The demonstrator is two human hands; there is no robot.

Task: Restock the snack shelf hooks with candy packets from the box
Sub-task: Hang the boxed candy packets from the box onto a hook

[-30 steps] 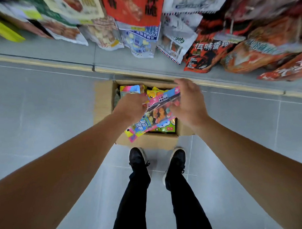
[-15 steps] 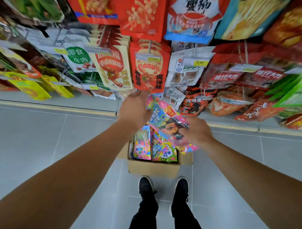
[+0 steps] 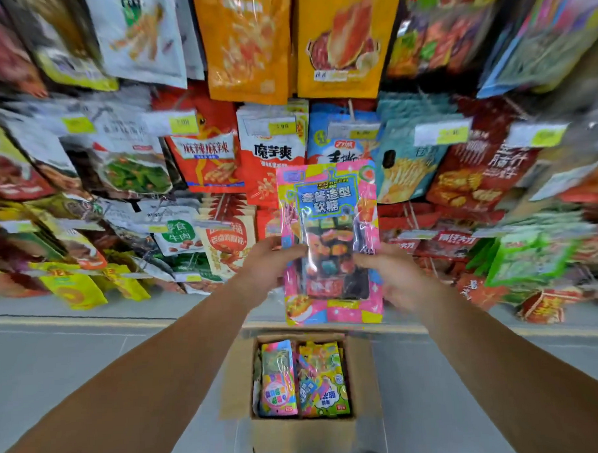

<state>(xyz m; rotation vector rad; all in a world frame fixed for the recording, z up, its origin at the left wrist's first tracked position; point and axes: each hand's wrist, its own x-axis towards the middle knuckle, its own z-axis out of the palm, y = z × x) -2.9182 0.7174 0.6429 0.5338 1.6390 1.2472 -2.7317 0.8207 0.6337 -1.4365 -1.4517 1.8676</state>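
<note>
Both your left hand [image 3: 266,264] and right hand [image 3: 392,274] pinch the pink, glossy plastic candy packet [image 3: 330,242] upright between them; keep it square, and guide its top hole onto a free hook above your hands.

Retail shop, snack aisle. Display wall packed w/ glossy printed foil snack bags [image 3: 247,45] in orange, red, teal & green, hung in overlapping rows on hooks, each row fronted by small yellow-and-white price tags [image 3: 184,123]. Grey tiled floor [image 3: 75,363] w/ yellow strip along shelf base. Open brown cardboard stock box [image 3: 362,376] of bright candy packs on floor.
</note>
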